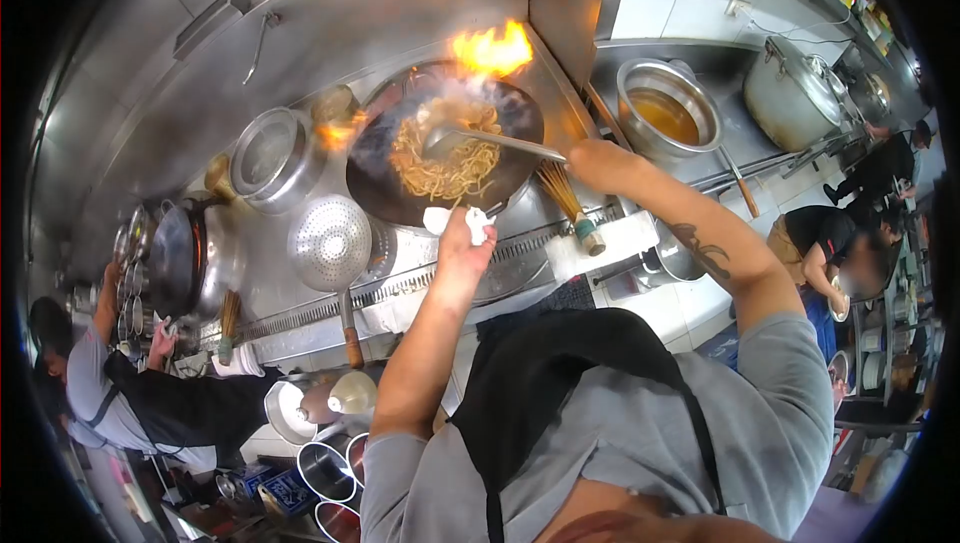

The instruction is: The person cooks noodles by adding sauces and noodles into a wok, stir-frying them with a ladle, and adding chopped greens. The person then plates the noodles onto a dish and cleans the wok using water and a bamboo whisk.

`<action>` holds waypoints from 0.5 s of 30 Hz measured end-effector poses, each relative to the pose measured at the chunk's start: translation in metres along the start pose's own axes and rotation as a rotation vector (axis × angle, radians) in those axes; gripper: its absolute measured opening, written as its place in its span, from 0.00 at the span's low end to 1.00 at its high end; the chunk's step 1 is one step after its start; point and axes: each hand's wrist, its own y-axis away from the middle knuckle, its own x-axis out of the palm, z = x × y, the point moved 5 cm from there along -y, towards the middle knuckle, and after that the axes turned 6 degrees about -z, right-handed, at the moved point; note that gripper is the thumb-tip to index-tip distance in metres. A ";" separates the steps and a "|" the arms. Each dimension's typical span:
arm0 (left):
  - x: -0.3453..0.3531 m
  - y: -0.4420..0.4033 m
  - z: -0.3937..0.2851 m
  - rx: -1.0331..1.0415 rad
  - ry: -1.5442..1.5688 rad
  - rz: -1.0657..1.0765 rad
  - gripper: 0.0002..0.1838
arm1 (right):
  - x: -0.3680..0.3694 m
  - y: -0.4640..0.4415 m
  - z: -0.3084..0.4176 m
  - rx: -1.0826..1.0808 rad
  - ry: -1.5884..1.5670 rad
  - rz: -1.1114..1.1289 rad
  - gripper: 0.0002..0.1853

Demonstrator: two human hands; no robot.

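Note:
A large dark wok (375,178) sits over the stove, with brown noodles (450,175) steaming inside. Flames (497,50) rise behind its far rim. My left hand (464,246) is closed round a white cloth (478,224) at the wok's near edge; the grip under the cloth is hidden. In my right hand (603,166) is the handle end of a metal ladle (510,145), its bowl down in the noodles. Just below that hand a bamboo wok brush (568,205) rests at the stove's front.
Left of the wok lies a perforated strainer (330,241), and behind it a metal bowl (265,158). A pot of amber liquid (668,121) and a big lidded pot (790,98) stand to the right. One co-worker (150,383) works at the left; others (815,243) are at the right.

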 end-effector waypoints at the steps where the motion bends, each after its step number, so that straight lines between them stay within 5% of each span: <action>1: -0.005 -0.012 0.000 0.008 0.012 0.056 0.04 | -0.002 0.007 0.005 -0.040 -0.037 -0.009 0.11; 7: -0.010 -0.021 -0.002 -0.047 0.023 0.066 0.03 | -0.028 0.047 0.010 -0.225 -0.238 0.078 0.17; 10: -0.003 -0.023 -0.007 -0.044 0.020 0.087 0.04 | -0.036 0.045 0.009 0.080 -0.284 0.441 0.25; 11: -0.001 -0.036 -0.014 -0.022 -0.011 -0.021 0.05 | -0.031 0.036 0.009 0.071 -0.250 0.418 0.24; 12: -0.007 -0.061 -0.014 -0.012 -0.013 0.140 0.05 | 0.006 0.010 -0.018 -0.004 -0.223 0.297 0.19; 15: -0.055 -0.099 0.018 0.142 -0.107 0.157 0.07 | 0.035 -0.015 -0.025 -0.010 -0.141 0.016 0.13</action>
